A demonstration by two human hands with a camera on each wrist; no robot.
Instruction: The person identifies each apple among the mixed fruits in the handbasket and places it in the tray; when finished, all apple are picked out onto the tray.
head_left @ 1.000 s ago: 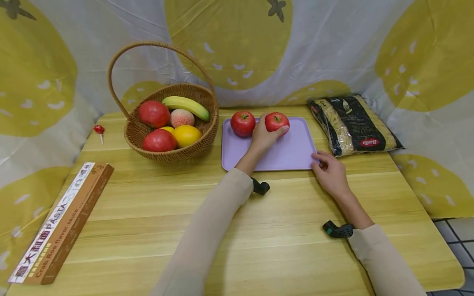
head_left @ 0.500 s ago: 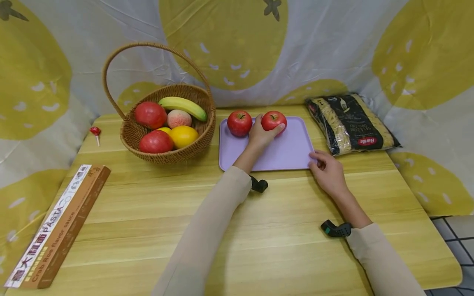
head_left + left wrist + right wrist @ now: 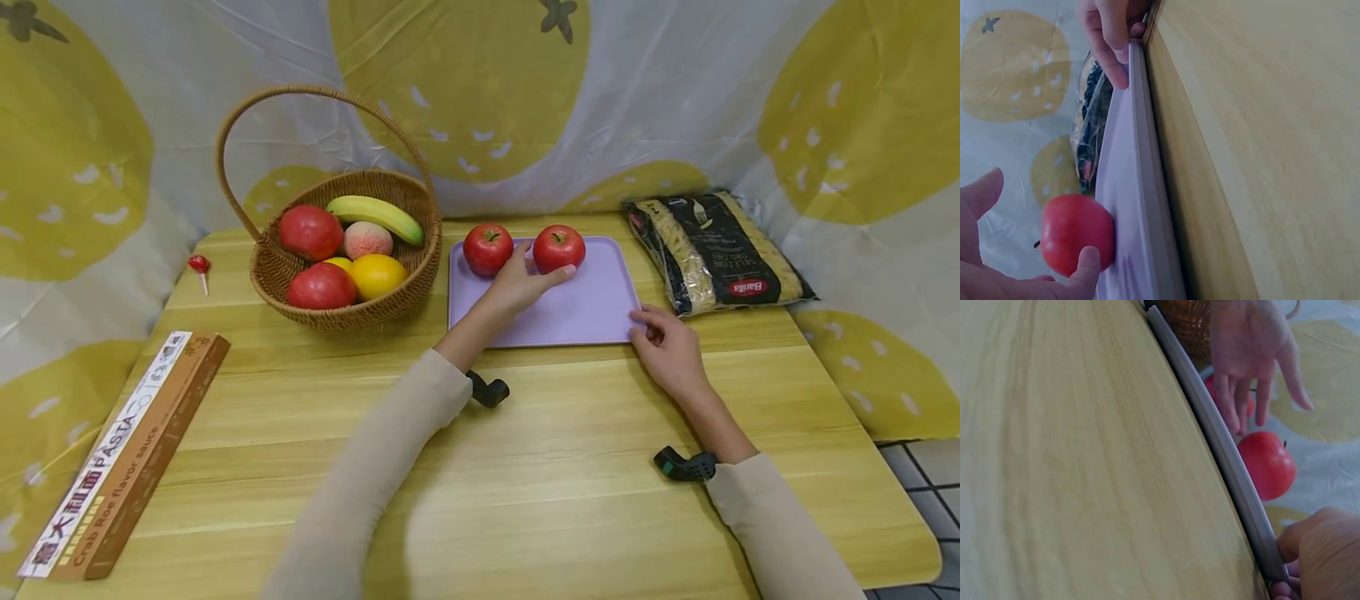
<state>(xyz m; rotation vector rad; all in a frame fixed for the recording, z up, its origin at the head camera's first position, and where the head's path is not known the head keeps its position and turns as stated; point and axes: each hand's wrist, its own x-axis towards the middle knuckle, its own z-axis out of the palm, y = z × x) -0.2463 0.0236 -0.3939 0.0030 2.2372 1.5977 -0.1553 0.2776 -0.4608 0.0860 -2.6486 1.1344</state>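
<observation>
One apple, the right of two on the tray, lies just ahead and to the right of the left hand, the nearer hand, whose spread fingers grip nothing, while, I note, the right hand pinches the tray's near right corner.

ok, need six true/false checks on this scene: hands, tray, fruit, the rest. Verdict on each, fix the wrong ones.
1. Two red apples sit on the purple tray. True.
2. The right hand grips the tray's edge. True.
3. The left hand is clenched into a fist. False: its fingers are extended, close to an apple.
4. The banana lies on the tray. False: it lies in the wicker basket.
5. In the head view, the Barilla pasta bag lies right of the tray. True.
6. The red lollipop is in the basket. False: it lies on the table, left of the basket.
</observation>
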